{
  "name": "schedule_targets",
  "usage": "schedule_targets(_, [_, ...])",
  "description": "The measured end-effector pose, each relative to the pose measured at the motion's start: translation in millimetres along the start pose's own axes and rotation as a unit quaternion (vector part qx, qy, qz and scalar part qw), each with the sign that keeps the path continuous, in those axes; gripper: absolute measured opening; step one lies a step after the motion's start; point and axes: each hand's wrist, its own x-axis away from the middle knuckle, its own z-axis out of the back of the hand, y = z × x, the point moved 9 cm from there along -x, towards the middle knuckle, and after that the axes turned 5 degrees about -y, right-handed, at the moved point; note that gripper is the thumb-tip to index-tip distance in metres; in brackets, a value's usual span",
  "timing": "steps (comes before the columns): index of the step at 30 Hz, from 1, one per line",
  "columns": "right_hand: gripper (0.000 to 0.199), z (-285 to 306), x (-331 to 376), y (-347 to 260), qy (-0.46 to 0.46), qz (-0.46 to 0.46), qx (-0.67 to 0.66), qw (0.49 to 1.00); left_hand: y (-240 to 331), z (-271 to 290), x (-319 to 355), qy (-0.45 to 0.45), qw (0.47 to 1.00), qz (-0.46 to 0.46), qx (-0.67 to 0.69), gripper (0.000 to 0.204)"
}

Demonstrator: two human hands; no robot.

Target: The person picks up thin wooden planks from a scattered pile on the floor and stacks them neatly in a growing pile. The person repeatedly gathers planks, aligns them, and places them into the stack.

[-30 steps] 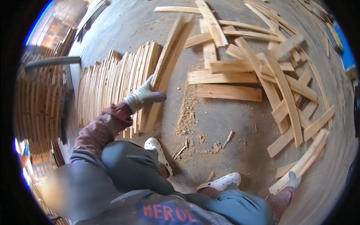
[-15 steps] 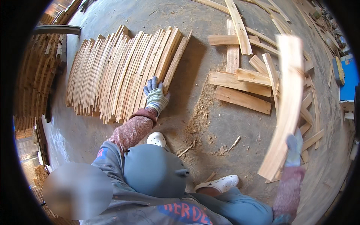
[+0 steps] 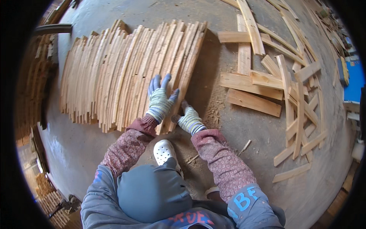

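A row of wooden boards (image 3: 110,72), set on edge side by side, lies on the floor ahead of me to the left. My left hand (image 3: 159,100), in a striped knit glove with grey fingertips, rests on top near the row's right end with fingers spread. At that end, my right hand (image 3: 190,120), gloved the same way, grips the near end of the outermost wooden board (image 3: 193,57), thumb on the near side and a finger along the outer face. That board stands against its neighbours, and part of my grip is hidden.
A loose heap of boards and offcuts (image 3: 254,100) lies to the right. Sawdust (image 3: 215,108) and a small wood sliver (image 3: 245,147) are on the floor between. Stacked timber (image 3: 32,80) stands at the far left. A blue object (image 3: 352,82) is at the right edge.
My right hand has swung in from the right with a board, which now stands at the row's right end. My left hand remains on the row, fingers spread.
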Motion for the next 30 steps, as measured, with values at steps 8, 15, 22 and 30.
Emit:
schedule_targets(8, [0.09,16,10,64,0.01,0.055,-0.195,0.979,64,-79,-54,-0.049,0.951,-0.238,-0.191,0.056])
schedule_targets(15, [0.07,-63,-27,79,-0.069,0.117,-0.11,0.985,83,-85,-58,0.003,0.973,-0.212,-0.093,0.041])
schedule_targets(22, [0.083,-89,-24,67,-0.018,0.086,0.012,0.996,53,-80,-45,0.031,0.978,-0.199,-0.058,0.029])
schedule_targets(30, [0.066,-78,-24,10,-0.018,0.09,0.152,0.984,41,-76,-61,-0.047,0.975,-0.199,-0.086,0.039])
